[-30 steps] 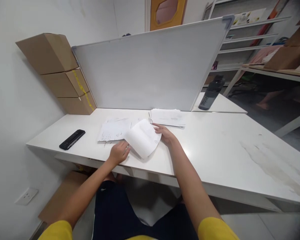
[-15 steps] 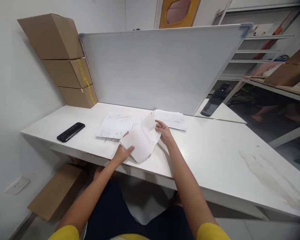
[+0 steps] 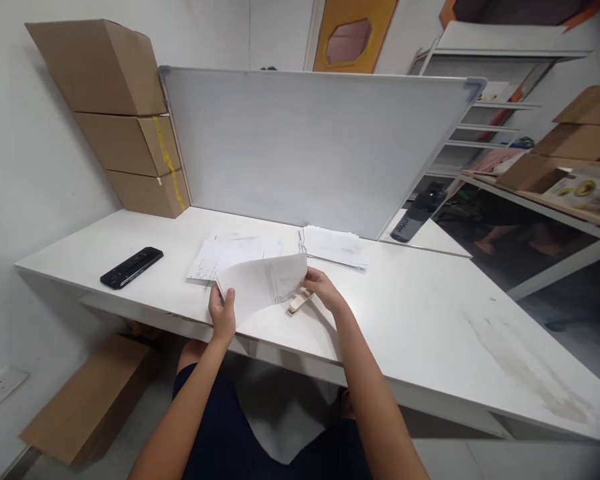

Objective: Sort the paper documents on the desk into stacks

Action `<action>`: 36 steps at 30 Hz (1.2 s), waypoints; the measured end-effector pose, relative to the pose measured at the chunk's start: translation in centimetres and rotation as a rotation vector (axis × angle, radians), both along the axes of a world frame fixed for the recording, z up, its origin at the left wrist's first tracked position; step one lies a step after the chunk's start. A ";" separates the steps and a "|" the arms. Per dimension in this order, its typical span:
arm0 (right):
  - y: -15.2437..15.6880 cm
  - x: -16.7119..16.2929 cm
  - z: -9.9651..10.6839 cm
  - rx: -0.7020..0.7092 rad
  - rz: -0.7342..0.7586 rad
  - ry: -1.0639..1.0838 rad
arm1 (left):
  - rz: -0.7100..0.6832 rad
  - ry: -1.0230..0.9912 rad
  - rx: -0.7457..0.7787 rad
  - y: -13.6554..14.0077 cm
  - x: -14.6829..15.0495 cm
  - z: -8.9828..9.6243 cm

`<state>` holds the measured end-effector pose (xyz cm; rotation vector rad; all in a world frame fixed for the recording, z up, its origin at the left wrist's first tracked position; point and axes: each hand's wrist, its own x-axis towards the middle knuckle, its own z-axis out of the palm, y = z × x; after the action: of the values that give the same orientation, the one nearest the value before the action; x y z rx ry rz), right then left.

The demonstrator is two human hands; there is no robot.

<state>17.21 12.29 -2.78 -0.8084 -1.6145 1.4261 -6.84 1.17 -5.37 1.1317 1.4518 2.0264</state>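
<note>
A few white sheets of paper (image 3: 253, 283) are raised in a curve above the front of the table. My left hand (image 3: 223, 315) grips their left edge, thumb on the near side. At the right edge, my right hand (image 3: 323, 287) pinches the paper, some of its fingers hidden. Just under that hand lies a small cream stapler (image 3: 300, 301), partly covered by the fingers. Behind the raised sheets, a stack with handwriting (image 3: 215, 252) lies on the left. Farther right is a second pile of papers (image 3: 335, 245).
On the white table (image 3: 405, 313) a black phone (image 3: 132, 267) lies at the left. Cardboard boxes (image 3: 130, 143) are stacked by the wall. A whiteboard (image 3: 310, 147) stands along the back, with a dark bottle (image 3: 417, 212) by its right end.
The held sheets have swung from slanted to nearly level, and their left side has moved left with my left hand. My right hand has lowered slightly. The stapler now shows.
</note>
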 end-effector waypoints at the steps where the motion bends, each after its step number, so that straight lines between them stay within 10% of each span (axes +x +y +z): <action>1: 0.2 0.0 -0.2 0.022 -0.032 -0.034 | -0.064 0.020 -0.010 0.0 0.0 -0.1; 9: 1.0 0.5 -1.4 0.142 -0.263 -0.241 | -0.270 0.071 -0.215 0.9 -0.1 0.3; 13: -3.6 1.0 -2.4 0.394 -0.437 -0.341 | -0.182 0.032 -0.252 -0.5 0.0 1.6; 17: -9.2 2.7 -4.1 0.543 -0.270 -0.544 | -0.110 -0.040 -0.325 -4.8 -0.9 1.2; 25: -10.5 6.3 -2.7 0.446 -0.220 -0.683 | -0.489 -0.342 -0.766 -10.1 -1.5 -2.6; 36: -8.6 1.9 -0.8 0.505 -0.389 -1.056 | -0.720 -0.327 -0.742 -10.0 2.3 -2.9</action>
<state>19.13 3.65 -3.57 -1.5752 -2.2428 0.2152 -4.58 -8.80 -8.29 0.7769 1.2092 0.9838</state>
